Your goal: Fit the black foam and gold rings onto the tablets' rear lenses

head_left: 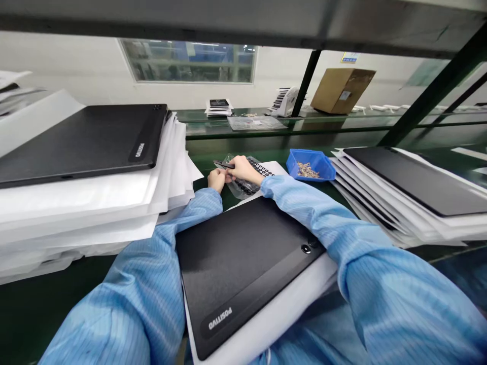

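Beyond the near tablet, my right hand (245, 170) is closed around a slim dark tool (223, 165) that looks like tweezers, its back end pointing left. My left hand (216, 179) is pinched close beside it, fingertips nearly meeting the right hand's; anything between them is too small to make out. Under and behind the hands lies a clear plastic bag (240, 189) with a sheet of black round pieces (261, 167). A black tablet (243, 263) marked POSITIVO, with a camera lens at its right corner, rests tilted on white sheets below my forearms.
At left stands a tall stack of tablets (87, 137) interleaved with white sheets. Another tablet stack (418, 177) is at right. A blue bin (327, 170) holds small tan pieces. Behind are a shelf with a cardboard box (342, 90) and a dark green post (306, 83); a metal shelf (228, 20) hangs overhead.
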Motion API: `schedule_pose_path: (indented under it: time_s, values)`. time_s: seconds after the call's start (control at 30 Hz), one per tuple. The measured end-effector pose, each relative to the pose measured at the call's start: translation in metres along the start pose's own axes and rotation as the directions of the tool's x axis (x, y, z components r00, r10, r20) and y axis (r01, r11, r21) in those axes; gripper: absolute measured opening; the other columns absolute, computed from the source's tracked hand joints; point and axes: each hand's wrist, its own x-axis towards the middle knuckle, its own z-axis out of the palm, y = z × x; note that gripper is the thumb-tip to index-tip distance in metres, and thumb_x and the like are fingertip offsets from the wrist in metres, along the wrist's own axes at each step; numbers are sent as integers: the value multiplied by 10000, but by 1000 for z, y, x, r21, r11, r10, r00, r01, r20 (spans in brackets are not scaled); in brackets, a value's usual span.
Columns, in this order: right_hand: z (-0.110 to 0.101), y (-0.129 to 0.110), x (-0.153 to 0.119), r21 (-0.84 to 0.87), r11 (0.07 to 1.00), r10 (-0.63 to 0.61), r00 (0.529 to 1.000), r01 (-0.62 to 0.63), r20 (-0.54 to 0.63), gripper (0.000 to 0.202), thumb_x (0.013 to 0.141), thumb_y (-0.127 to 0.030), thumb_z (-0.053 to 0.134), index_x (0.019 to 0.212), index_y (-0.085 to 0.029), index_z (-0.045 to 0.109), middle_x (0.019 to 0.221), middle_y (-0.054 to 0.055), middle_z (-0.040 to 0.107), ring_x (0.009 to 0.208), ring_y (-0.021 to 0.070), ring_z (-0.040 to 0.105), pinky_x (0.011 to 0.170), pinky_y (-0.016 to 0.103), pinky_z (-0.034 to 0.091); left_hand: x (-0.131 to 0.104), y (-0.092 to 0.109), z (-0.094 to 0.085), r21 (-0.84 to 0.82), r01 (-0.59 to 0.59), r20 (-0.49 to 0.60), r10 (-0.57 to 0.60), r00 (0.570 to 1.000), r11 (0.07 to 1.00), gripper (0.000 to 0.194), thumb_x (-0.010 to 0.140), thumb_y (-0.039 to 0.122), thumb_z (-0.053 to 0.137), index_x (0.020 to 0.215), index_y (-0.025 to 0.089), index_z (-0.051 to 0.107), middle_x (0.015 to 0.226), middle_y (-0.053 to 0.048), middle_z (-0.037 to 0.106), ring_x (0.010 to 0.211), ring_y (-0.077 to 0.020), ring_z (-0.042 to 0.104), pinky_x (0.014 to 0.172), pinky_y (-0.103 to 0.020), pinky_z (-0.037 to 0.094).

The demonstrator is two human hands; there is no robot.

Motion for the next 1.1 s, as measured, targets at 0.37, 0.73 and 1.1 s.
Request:
schedule_pose_path:
  time_s: [0.37, 0.73, 1.1]
  values:
    - [0, -1, -3, 150, 988, 47, 999, -47, 4, 192, 748, -86, 550, 562, -127, 524, 549, 23, 574, 576, 148, 636, 570, 202, 469, 4, -5, -5, 49, -35, 24, 34, 999, 998, 281, 909, 317, 569, 1128, 142, 571, 1091, -76, 611, 902, -189, 624, 769, -377, 541]
    - [-8, 5, 0, 330, 933, 164, 986, -145, -30, 219, 771, -111, 545, 554, -127, 516, 473, -4, 532, 448, 68, 535, 475, 148, 378, -5, 4, -2, 73, -25, -80, 31, 996, 997, 271, 916, 310, 559, 1126, 139, 565, 1046, -68, 618, 837, -167, 630, 711, -340, 551]
    - [-87, -9, -98, 485, 849, 147, 975, -209, 164, 99, 720, -73, 596, 621, -82, 599, 548, 0, 569, 387, 14, 394, 359, 152, 238, -27, 34, -13, 500, -37, -136, 121, 983, 865, 254, 847, 237, 620, 1077, 148, 562, 1136, -77, 551, 1017, -229, 553, 867, -425, 471]
